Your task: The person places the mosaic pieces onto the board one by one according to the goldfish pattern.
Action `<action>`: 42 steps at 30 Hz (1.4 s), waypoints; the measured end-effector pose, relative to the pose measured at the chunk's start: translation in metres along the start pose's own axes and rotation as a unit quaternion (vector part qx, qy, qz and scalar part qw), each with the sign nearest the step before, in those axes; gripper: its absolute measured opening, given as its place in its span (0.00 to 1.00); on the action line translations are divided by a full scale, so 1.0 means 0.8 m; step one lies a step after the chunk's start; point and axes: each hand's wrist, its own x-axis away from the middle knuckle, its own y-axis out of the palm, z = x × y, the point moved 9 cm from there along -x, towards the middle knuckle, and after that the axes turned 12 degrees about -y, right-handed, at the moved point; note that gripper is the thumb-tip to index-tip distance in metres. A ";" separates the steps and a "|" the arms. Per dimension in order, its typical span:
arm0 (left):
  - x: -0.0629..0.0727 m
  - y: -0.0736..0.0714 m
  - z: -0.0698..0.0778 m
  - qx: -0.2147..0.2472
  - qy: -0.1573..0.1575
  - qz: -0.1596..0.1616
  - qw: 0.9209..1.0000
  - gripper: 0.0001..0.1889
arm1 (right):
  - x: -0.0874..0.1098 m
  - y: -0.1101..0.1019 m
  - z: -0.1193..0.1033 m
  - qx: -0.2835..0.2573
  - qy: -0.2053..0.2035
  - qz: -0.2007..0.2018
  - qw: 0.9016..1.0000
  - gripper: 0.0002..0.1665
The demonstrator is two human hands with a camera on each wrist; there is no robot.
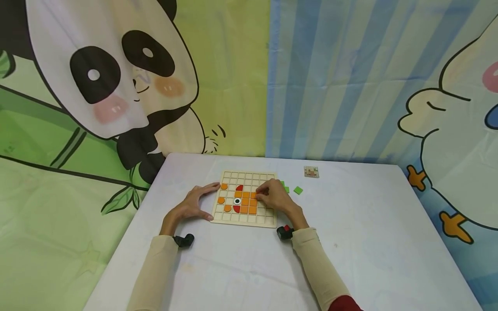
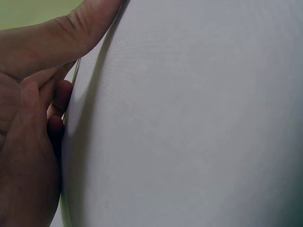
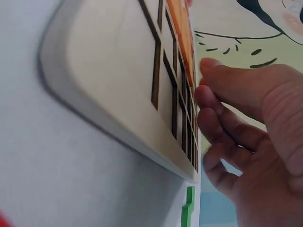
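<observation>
A square wooden grid board (image 1: 268,219) lies on the table. Several orange square tiles (image 1: 244,202), red quarter-round pieces (image 1: 236,209), a round eye piece (image 1: 237,201) and orange discs (image 1: 227,208) sit in its cells. My left hand (image 1: 190,204) spreads along the board's left edge, fingers touching near the upper part and thumb at the lower corner. Over the right end of the orange block, my right hand (image 1: 275,195) pinches between thumb and index finger. A sliver of an orange tile (image 3: 202,82) shows there in the right wrist view, mostly hidden by the fingertips.
Green square tiles (image 1: 298,190) lie right of the board, some partly hidden behind the right hand. A small patterned card (image 1: 311,172) lies near the back edge of the white table (image 1: 358,224). Printed curtains (image 1: 334,77) hang behind the table.
</observation>
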 end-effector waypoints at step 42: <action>0.000 -0.002 0.002 0.006 -0.002 -0.005 1.000 0.64 | 0.113 -0.059 -0.002 0.105 0.097 -0.103 0.984 0.22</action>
